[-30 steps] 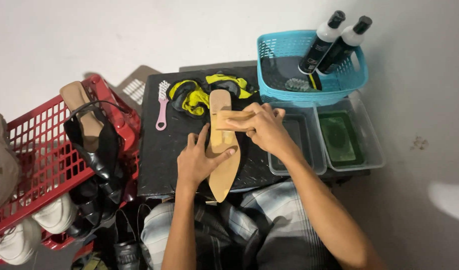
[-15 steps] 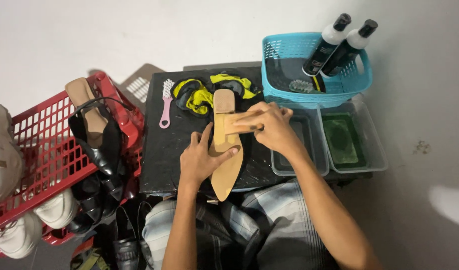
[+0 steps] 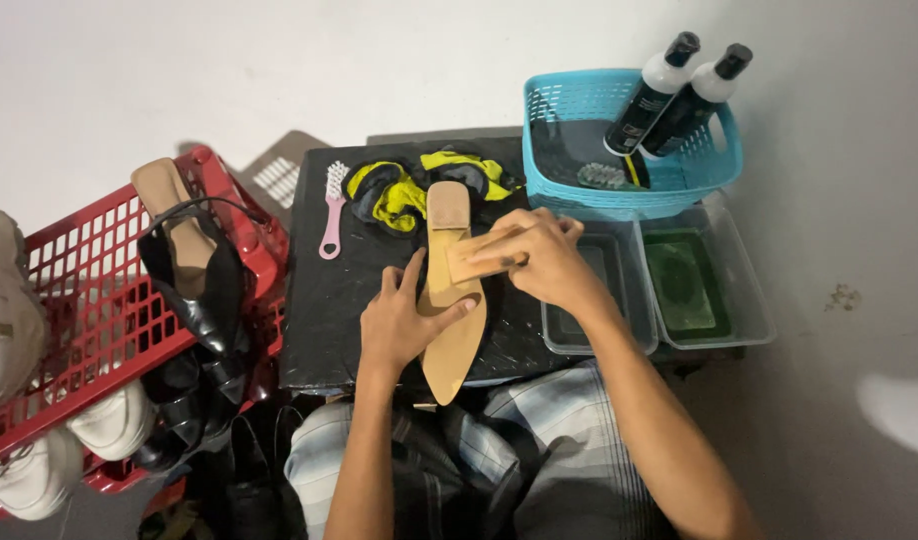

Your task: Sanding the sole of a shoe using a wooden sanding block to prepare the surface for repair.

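A tan shoe point(image 3: 449, 340) lies sole-up on the black tabletop point(image 3: 329, 300), its toe pointing toward me. My left hand point(image 3: 404, 320) presses on the sole's left side, holding the shoe down. My right hand point(image 3: 539, 255) grips a wooden-backed brush point(image 3: 474, 262) laid across the middle of the sole. A yellow and black cloth point(image 3: 399, 190) is bunched just behind the shoe's heel.
A pink brush point(image 3: 331, 210) lies at the table's back left. A red basket point(image 3: 99, 320) of shoes stands left. A blue basket point(image 3: 629, 140) with two bottles point(image 3: 679, 90) sits back right, two clear trays point(image 3: 669, 285) in front, one holding green liquid.
The right hand with the brush has shifted slightly along the sole. The left hand stays on the shoe. The camera view has drifted a little.
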